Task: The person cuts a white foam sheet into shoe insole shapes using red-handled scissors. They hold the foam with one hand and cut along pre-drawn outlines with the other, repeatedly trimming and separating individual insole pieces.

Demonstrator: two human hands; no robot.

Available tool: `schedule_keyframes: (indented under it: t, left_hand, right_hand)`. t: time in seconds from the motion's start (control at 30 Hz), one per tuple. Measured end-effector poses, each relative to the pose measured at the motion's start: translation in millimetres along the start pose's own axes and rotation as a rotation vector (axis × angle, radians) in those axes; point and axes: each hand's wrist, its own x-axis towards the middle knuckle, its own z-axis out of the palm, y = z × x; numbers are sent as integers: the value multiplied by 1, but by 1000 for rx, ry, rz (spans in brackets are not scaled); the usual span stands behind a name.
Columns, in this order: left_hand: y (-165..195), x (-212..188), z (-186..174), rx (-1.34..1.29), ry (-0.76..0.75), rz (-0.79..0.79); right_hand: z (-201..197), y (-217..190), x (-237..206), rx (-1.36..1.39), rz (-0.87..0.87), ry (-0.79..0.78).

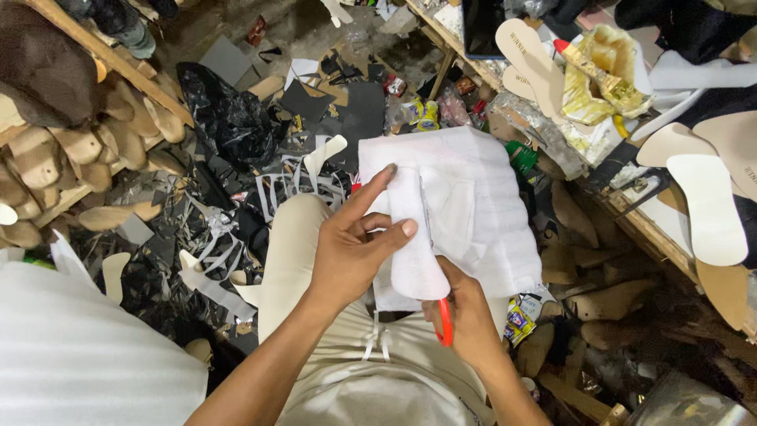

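Over the lap, centre of view, a white foam sheet (473,197) is held up between both hands. L hand (351,252) grips the sheet's left part: thumb across the front of a cut strip (414,252), index finger stretched up along the sheet's left edge, other fingers curled behind. The strip is an insole-like shape, rounded at the bottom, partly freed from the sheet. R hand (465,312) sits just below and right of it, closed around red-handled scissors (444,319); 1 red loop shows by the palm, and the thin blade runs up along the strip's right edge, into the foam. Blade tip is hard to make out against the white.

Person sits in light trousers w/ a drawstring; sheet's lower edge hangs near the waist.

Bottom left, a big piece of the same white foam (87,347) fills the corner. Far left, a wooden rack (110,67) holds rows of wooden shoe lasts (79,146). Floor ahead is littered w/ black and grey offcuts (339,110), a crumpled black bag (229,118) and white cut-out scraps (213,252). Right side, a bench (654,229) carries pale insoles (710,209), 2 more tan ones (528,51) up top, and a yellowish glue-stained bag (603,75). Below the bench edge, brown sole-shaped boards (607,300) lie in a heap, small snack wrappers (516,319) just beside the R wrist.
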Motion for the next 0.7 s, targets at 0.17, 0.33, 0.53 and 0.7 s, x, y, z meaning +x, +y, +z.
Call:
schedule_keyframes:
  t: [0.17,0.33,0.53,0.7]
  left_hand:
    - [1,-4,0,65,-54,-90]
    - [8,-4,-2,73,-127,-124]
    - [8,-2,-13,106,-216,-159]
    - [6,8,-38,254,-254,-180]
  right_hand:
    - [-1,0,1,-16,-68,28]
    - [-7,1,2,-114,-65,50]
    - [-14,-7,1,-98,-34,-21]
    - [-29,-23,1,-19,-19,-163]
